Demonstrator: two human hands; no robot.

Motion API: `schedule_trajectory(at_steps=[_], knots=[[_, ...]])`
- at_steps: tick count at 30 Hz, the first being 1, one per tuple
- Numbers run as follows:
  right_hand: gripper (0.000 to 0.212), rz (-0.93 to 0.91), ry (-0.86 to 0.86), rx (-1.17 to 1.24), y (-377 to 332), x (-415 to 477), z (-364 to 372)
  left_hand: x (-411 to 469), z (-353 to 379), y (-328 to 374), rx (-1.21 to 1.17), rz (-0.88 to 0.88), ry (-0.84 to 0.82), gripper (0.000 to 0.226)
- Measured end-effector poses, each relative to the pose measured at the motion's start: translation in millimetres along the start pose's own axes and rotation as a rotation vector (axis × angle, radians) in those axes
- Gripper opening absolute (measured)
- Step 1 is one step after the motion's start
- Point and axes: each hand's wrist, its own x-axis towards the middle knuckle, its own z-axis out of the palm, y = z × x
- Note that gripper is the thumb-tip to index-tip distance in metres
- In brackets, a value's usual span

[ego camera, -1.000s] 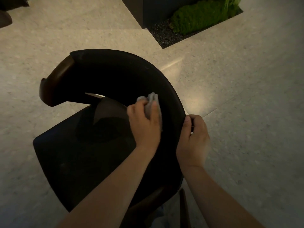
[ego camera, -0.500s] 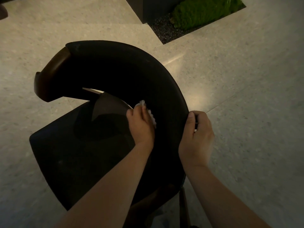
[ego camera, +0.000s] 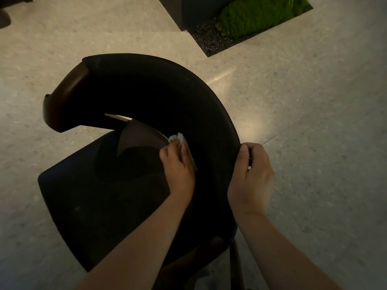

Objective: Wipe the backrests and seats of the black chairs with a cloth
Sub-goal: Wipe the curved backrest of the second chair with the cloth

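Observation:
A black chair fills the middle of the head view, with a curved backrest (ego camera: 159, 88) and a dark seat (ego camera: 100, 195) below it. My left hand (ego camera: 178, 166) presses a small pale cloth (ego camera: 181, 140) against the inner face of the backrest, low down near the seat; most of the cloth is hidden under my fingers. My right hand (ego camera: 251, 176) grips the outer top edge of the backrest on the right, thumb on the inside. A brown wooden armrest end (ego camera: 62, 103) shows at the left of the backrest.
Pale speckled stone floor (ego camera: 314, 122) surrounds the chair. A dark planter box (ego camera: 194, 11) with green moss (ego camera: 257, 13) and black gravel stands at the top right. Part of another dark object (ego camera: 4, 19) sits at the top left corner.
My left hand with the cloth has slid down the inner backrest toward the seat. My right hand keeps its hold on the backrest edge.

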Motion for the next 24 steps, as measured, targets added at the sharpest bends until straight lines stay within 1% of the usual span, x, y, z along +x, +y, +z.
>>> schedule_trajectory(at_steps=[2,3,4,6,7,8,9,10,11,12,13,14,16,17,19,21,24], knots=[[0.031,0.003,-0.003,0.0,0,0,0,4,1,-9,0.031,-0.033,-0.009,0.03],[0.032,0.005,-0.003,0.001,0,0,0,6,2,-14,0.043,-0.079,-0.019,0.028],[0.032,0.005,-0.003,0.002,0,0,1,9,3,-17,0.005,-0.154,-0.021,0.023],[0.031,0.001,-0.001,0.002,1,0,1,19,-1,-28,-0.167,-0.421,-0.089,0.016],[0.032,-0.001,0.001,-0.001,1,0,1,23,-4,-28,-0.23,-0.496,-0.141,0.022],[0.032,-0.003,0.001,-0.006,1,-1,1,22,-5,-36,0.075,-0.435,-0.217,0.035],[0.033,-0.004,0.0,-0.011,1,-1,1,22,-9,-42,0.249,-0.335,-0.261,0.043],[0.034,-0.004,-0.001,-0.014,1,0,1,25,-10,-43,0.109,-0.385,-0.207,0.039],[0.034,-0.002,-0.003,-0.013,1,0,1,26,-15,-40,-0.147,-0.39,-0.155,0.031],[0.034,0.0,-0.002,-0.013,1,0,2,23,-21,-37,-0.127,-0.307,-0.051,0.028],[0.033,0.003,-0.001,-0.017,0,0,1,21,-27,-30,-0.015,-0.229,-0.05,0.028],[0.033,0.003,0.002,-0.026,0,0,1,20,-34,-22,0.03,-0.169,-0.081,0.028],[0.031,0.005,0.007,-0.041,-2,-1,0,16,-46,-4,-0.003,-0.047,-0.134,0.027],[0.03,0.007,0.007,-0.046,-3,-1,-1,16,-49,7,-0.019,0.017,-0.123,0.025],[0.03,0.006,0.008,-0.056,-4,-1,-1,13,-53,31,0.009,0.139,-0.037,0.02],[0.03,0.008,0.006,-0.067,-5,-1,-1,8,-51,56,0.041,0.241,0.064,0.021],[0.026,0.021,0.008,-0.065,-5,0,-1,9,-46,94,0.041,0.395,0.082,0.025]])
